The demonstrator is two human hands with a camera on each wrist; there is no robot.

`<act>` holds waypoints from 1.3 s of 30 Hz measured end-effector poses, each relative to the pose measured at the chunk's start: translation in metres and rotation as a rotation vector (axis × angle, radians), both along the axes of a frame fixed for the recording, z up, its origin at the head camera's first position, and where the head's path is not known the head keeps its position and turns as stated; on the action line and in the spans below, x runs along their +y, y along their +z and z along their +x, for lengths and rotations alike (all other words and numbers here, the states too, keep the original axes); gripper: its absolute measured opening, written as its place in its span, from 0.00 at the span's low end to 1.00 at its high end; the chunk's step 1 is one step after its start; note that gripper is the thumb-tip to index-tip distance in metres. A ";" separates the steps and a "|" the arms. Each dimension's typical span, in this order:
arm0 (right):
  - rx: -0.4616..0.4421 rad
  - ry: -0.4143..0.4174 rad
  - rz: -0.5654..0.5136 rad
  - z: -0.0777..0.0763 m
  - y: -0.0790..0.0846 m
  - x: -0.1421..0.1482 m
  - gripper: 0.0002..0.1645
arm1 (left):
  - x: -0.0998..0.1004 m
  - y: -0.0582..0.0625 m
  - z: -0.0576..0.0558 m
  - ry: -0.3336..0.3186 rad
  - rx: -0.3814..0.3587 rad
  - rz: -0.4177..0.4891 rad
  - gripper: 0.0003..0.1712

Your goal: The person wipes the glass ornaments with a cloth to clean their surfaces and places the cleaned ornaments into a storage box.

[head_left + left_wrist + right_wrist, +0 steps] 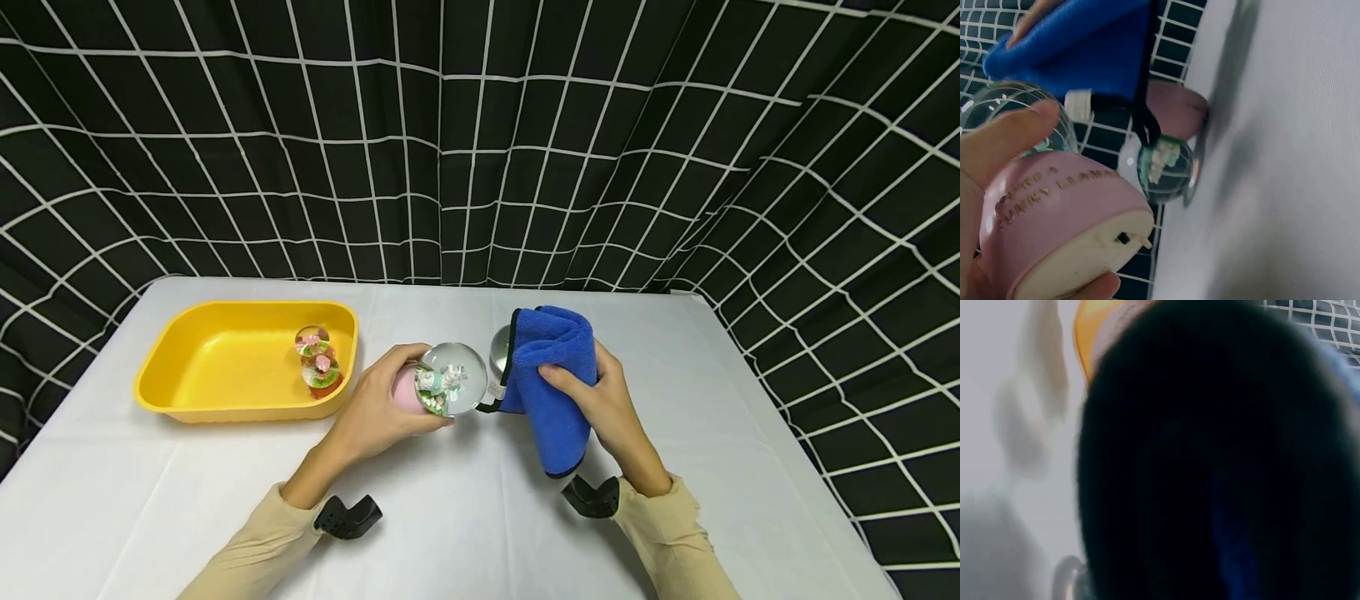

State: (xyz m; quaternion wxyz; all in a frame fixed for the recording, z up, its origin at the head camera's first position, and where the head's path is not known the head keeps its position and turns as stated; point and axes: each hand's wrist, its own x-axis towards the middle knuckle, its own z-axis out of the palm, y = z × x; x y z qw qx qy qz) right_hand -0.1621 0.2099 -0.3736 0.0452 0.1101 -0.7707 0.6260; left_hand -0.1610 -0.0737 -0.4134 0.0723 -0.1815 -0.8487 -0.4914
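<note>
My left hand [382,404] grips a snow globe [453,382] by its pink base, tilted so the glass ball faces right. In the left wrist view, gold lettering and a switch show on that pink base [1075,219]. My right hand [600,396] holds a folded blue cloth [558,383] with black edging, thumb pressed on its front. Behind the cloth is a second snow globe [500,350], mostly hidden in the head view. From the left wrist, this second globe [1169,172] appears to lie on its side on the table. Dark cloth fills most of the right wrist view.
A yellow tray [225,408] stands at the left of the white-covered table [465,517]. Inside, at its right end, are two small globes [322,371] with pink flowers and reddish bases. A black curtain with white grid lines [480,167] hangs behind and along the sides.
</note>
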 end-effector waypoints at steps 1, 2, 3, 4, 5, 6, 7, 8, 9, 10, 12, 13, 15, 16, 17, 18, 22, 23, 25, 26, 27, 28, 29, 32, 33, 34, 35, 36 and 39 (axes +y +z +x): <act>0.001 0.006 0.003 0.000 -0.001 -0.001 0.27 | 0.001 0.001 0.003 -0.003 0.020 -0.011 0.49; 0.001 0.016 0.002 0.001 -0.002 -0.003 0.28 | 0.001 0.003 0.005 -0.008 0.043 -0.024 0.49; 0.004 0.024 0.002 0.002 -0.002 -0.005 0.29 | 0.002 0.004 0.007 -0.015 0.067 -0.039 0.50; 0.007 0.032 0.004 0.003 -0.003 -0.007 0.29 | 0.003 0.005 0.009 -0.024 0.090 -0.053 0.50; 0.012 0.041 0.006 0.004 -0.004 -0.009 0.29 | 0.004 0.006 0.011 -0.034 0.107 -0.065 0.50; 0.015 0.052 0.006 0.005 -0.005 -0.012 0.30 | 0.005 0.007 0.012 -0.043 0.125 -0.078 0.50; 0.017 0.061 0.006 0.007 -0.005 -0.014 0.30 | 0.006 0.008 0.013 -0.048 0.139 -0.091 0.49; 0.019 0.071 0.007 0.008 -0.006 -0.016 0.29 | 0.006 0.008 0.014 -0.052 0.150 -0.102 0.49; 0.020 0.085 0.009 0.009 -0.007 -0.019 0.29 | 0.007 0.008 0.014 -0.052 0.158 -0.111 0.49; 0.021 0.098 0.013 0.010 -0.008 -0.021 0.29 | 0.007 0.009 0.015 -0.050 0.167 -0.121 0.49; 0.024 0.133 0.020 0.010 -0.010 -0.024 0.29 | 0.007 0.009 0.015 -0.040 0.183 -0.139 0.49; 0.025 0.156 0.024 0.010 -0.011 -0.025 0.30 | 0.007 0.009 0.015 -0.033 0.190 -0.145 0.49; 0.026 0.220 0.023 0.010 -0.014 -0.028 0.32 | 0.006 0.009 0.015 -0.021 0.199 -0.150 0.49; 0.024 0.252 0.022 0.010 -0.015 -0.029 0.34 | 0.006 0.009 0.015 -0.016 0.205 -0.155 0.50; 0.024 0.291 0.021 0.009 -0.016 -0.031 0.35 | 0.006 0.009 0.015 -0.013 0.211 -0.158 0.50; 0.020 0.332 0.017 0.009 -0.017 -0.032 0.37 | 0.006 0.009 0.015 -0.012 0.216 -0.160 0.50; -0.025 0.436 -0.009 0.007 -0.021 -0.038 0.42 | 0.009 0.010 0.018 -0.027 0.224 -0.172 0.50; -0.033 0.451 -0.016 0.007 -0.022 -0.039 0.43 | 0.009 0.010 0.019 -0.033 0.222 -0.174 0.49; -0.049 0.459 -0.027 0.007 -0.023 -0.040 0.47 | 0.011 0.011 0.020 -0.046 0.207 -0.176 0.49; -0.053 0.460 -0.030 0.007 -0.023 -0.040 0.49 | 0.011 0.011 0.021 -0.052 0.201 -0.177 0.48; -0.050 0.461 -0.026 0.007 -0.023 -0.040 0.51 | 0.012 0.011 0.022 -0.056 0.195 -0.177 0.48; -0.045 0.461 -0.019 0.007 -0.024 -0.040 0.52 | 0.012 0.012 0.023 -0.057 0.196 -0.176 0.49; -0.042 0.461 -0.015 0.007 -0.024 -0.039 0.53 | 0.013 0.012 0.023 -0.058 0.197 -0.177 0.49; -0.031 0.454 -0.003 0.007 -0.024 -0.037 0.55 | 0.014 0.013 0.026 -0.047 0.217 -0.176 0.48; -0.021 0.454 -0.007 0.007 -0.024 -0.037 0.55 | 0.015 0.014 0.026 -0.042 0.227 -0.172 0.48; -0.015 0.452 -0.015 0.007 -0.024 -0.036 0.56 | 0.016 0.014 0.027 -0.036 0.237 -0.165 0.48; -0.005 0.443 -0.019 0.006 -0.024 -0.036 0.56 | 0.016 0.014 0.027 -0.028 0.248 -0.157 0.47; 0.013 0.434 -0.020 0.006 -0.023 -0.035 0.56 | 0.017 0.014 0.028 -0.017 0.258 -0.147 0.47; 0.062 0.398 -0.027 0.006 -0.022 -0.034 0.57 | 0.020 0.012 0.028 0.010 0.275 -0.093 0.46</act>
